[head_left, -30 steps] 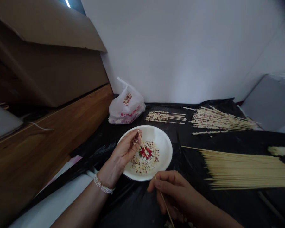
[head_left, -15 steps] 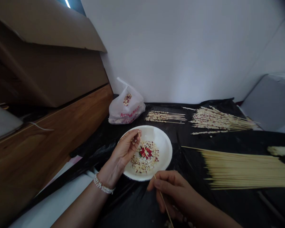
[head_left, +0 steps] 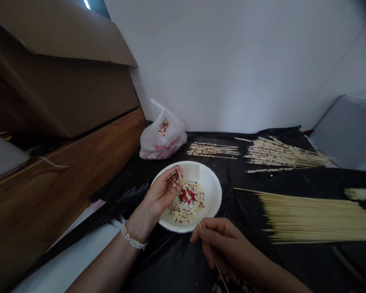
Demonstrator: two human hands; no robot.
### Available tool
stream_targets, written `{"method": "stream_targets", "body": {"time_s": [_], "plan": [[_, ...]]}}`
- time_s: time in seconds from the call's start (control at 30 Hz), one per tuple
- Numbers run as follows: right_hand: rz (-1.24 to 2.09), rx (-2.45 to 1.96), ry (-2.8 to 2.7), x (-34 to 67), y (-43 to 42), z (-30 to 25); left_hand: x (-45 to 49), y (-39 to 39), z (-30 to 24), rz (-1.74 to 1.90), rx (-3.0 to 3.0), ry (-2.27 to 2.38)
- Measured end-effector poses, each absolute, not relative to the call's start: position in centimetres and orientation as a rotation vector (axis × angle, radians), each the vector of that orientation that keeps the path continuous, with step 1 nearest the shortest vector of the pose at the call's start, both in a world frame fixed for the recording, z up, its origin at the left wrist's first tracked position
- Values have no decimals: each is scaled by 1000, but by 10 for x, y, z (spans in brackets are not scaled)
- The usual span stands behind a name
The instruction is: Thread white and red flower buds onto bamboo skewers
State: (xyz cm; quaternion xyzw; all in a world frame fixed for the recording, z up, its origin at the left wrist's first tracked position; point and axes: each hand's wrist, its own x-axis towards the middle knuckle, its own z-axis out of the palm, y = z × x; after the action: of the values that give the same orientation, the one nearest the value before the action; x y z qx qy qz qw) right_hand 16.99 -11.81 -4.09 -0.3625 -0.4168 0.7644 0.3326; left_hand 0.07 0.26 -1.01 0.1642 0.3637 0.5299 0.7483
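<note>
Kernels (head_left: 173,180) sit pinched in my left hand (head_left: 162,194) above the plate (head_left: 212,184), at the tip of the skewer (head_left: 191,203) my right hand (head_left: 224,244) grips low, slanted so point meets kernel.

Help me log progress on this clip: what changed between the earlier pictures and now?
The left hand edged its fingertips slightly up toward the tip of the thin bamboo skewer, with small pale pieces pinched there. The right hand still grips the skewer's lower part and barely shifted. The round white plate, the white plastic bag and the pile of bare sticks stayed put.
</note>
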Motion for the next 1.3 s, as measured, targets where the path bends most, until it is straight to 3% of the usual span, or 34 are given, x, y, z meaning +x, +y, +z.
{"method": "stream_targets", "body": {"time_s": [0.63,1.3], "plan": [[1825,-1052,-1176,169,-118,-46,4,-4,-4,1102,410,806],[1628,-1092,-1188,169,-115,-42,1,-17,-11,783,679,767]]}}
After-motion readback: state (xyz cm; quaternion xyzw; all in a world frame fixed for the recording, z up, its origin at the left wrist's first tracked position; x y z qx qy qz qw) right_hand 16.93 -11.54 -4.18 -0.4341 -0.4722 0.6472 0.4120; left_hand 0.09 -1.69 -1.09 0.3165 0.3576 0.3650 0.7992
